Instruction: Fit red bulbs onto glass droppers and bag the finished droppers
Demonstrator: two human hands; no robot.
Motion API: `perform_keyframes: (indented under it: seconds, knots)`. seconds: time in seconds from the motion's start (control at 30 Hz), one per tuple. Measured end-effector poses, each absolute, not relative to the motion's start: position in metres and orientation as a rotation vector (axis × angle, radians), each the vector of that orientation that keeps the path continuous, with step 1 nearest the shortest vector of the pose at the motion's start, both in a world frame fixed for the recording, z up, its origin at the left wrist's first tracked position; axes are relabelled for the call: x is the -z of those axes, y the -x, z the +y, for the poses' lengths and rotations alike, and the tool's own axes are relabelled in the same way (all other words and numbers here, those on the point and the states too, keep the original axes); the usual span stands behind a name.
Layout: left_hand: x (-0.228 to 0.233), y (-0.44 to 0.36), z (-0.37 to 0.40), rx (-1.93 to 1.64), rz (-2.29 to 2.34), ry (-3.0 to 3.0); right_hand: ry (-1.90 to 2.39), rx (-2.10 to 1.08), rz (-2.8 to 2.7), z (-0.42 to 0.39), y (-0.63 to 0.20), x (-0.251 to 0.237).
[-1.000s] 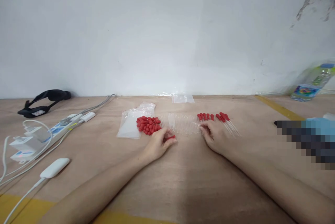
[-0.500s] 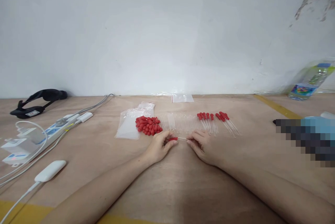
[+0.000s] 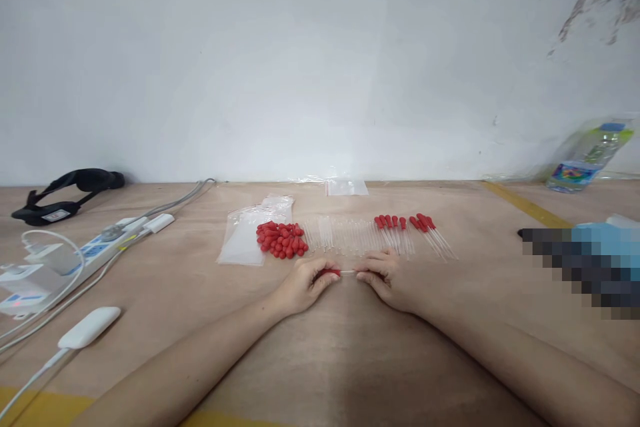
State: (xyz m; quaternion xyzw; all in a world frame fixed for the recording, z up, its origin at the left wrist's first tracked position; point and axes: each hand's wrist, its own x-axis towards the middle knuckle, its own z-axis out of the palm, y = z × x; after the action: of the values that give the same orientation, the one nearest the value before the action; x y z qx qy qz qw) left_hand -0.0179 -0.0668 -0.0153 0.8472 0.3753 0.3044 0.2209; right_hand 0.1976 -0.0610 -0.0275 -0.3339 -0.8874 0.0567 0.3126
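My left hand [image 3: 305, 280] pinches a small red rubber bulb [image 3: 331, 272] just above the brown table. My right hand [image 3: 383, 275] grips a thin clear glass tube [image 3: 350, 272] whose end meets the bulb between the two hands. Behind the hands lies a pile of loose red bulbs [image 3: 280, 239], a row of bare clear tubes [image 3: 343, 235], and to the right several finished droppers with red bulbs [image 3: 413, 230].
Clear plastic bags [image 3: 245, 240] lie left of the bulb pile, another small bag [image 3: 347, 187] by the wall. A power strip with cables [image 3: 75, 257], a white adapter [image 3: 90, 326] and a black strap [image 3: 65, 188] are at the left. A bottle [image 3: 585, 154] and a blurred patch [image 3: 580, 264] at the right.
My right hand came left from the dropper row with a clear tube. My left hand lifted a red bulb, and both now meet at the middle, tube end at the bulb.
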Motion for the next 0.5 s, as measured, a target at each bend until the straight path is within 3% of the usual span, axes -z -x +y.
perform_keyframes:
  seconds: [0.27,0.5]
  knots:
    - [0.02,0.017,-0.066,-0.795,1.07,-2.474,0.932,0.119,-2.394,-0.065,-0.203,0.028]
    - [0.02,0.015,-0.068,-0.796,1.02,-2.522,0.991,0.028,-2.439,-0.072,-0.2,0.023]
